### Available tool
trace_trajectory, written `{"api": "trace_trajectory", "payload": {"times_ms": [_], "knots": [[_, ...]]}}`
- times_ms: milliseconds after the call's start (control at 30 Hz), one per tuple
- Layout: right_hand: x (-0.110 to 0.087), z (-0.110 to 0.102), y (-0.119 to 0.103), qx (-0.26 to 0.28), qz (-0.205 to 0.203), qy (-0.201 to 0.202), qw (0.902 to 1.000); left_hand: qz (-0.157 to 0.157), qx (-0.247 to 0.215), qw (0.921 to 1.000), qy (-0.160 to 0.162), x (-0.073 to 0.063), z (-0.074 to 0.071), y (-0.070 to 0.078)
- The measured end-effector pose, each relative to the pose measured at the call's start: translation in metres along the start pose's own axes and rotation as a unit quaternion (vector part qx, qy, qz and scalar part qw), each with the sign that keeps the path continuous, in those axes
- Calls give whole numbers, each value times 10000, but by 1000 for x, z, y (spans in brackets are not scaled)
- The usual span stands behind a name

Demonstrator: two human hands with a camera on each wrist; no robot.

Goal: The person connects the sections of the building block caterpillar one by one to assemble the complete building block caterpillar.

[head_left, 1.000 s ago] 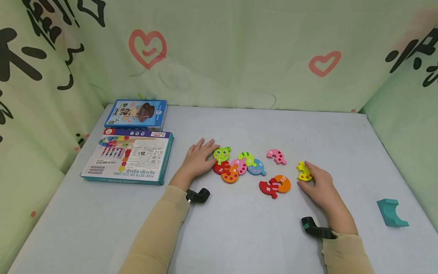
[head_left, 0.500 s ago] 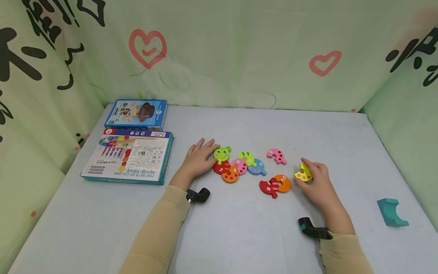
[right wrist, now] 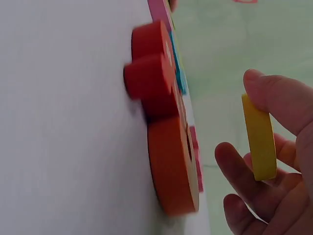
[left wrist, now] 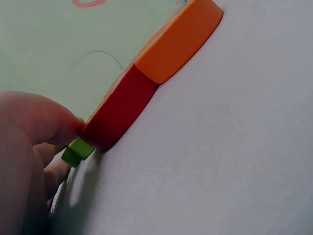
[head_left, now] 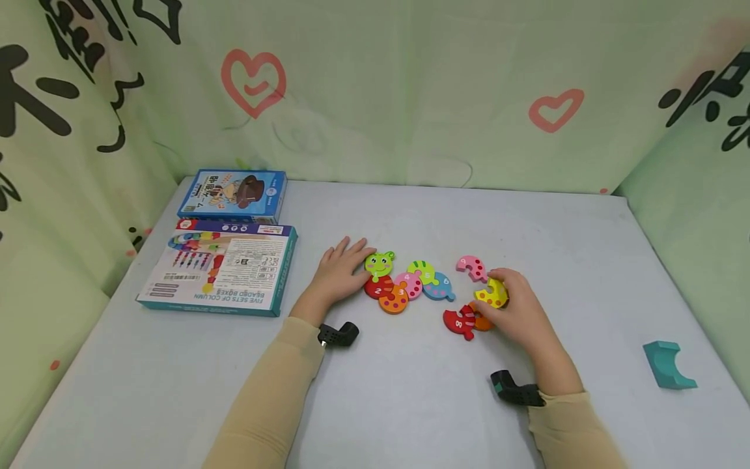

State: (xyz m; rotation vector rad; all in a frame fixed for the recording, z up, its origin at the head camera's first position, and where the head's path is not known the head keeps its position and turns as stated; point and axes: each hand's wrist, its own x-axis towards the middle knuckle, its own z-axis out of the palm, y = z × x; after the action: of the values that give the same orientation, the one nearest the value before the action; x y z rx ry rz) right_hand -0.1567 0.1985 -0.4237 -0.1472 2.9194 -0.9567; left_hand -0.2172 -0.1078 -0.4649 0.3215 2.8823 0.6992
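Orange piece [head_left: 484, 324] by red 8 [head_left: 454, 320] (partly hidden)

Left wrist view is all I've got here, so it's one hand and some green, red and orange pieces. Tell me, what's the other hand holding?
Observer: The right hand is pinching a yellow piece.
Operator: Can't see that from here. Is it lying on the table?
Observer: No, the right wrist view shows it held up off the surface.
Operator: Okay. And the green piece by the left hand, I only get its edge. What's on top?
Observer: From the head view, a smiling cartoon face.
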Motion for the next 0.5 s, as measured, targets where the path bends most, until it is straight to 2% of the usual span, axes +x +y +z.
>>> {"api": "trace_trajectory", "payload": {"times_ms": [233,500], "knots": [[7,22,-24,-39,-95,-277,9996,21,-4,10000,27,-1,1,0],[13,36,-22,-370,23,-453,9983,27,-13,10000,12,-1,2,0]]}}
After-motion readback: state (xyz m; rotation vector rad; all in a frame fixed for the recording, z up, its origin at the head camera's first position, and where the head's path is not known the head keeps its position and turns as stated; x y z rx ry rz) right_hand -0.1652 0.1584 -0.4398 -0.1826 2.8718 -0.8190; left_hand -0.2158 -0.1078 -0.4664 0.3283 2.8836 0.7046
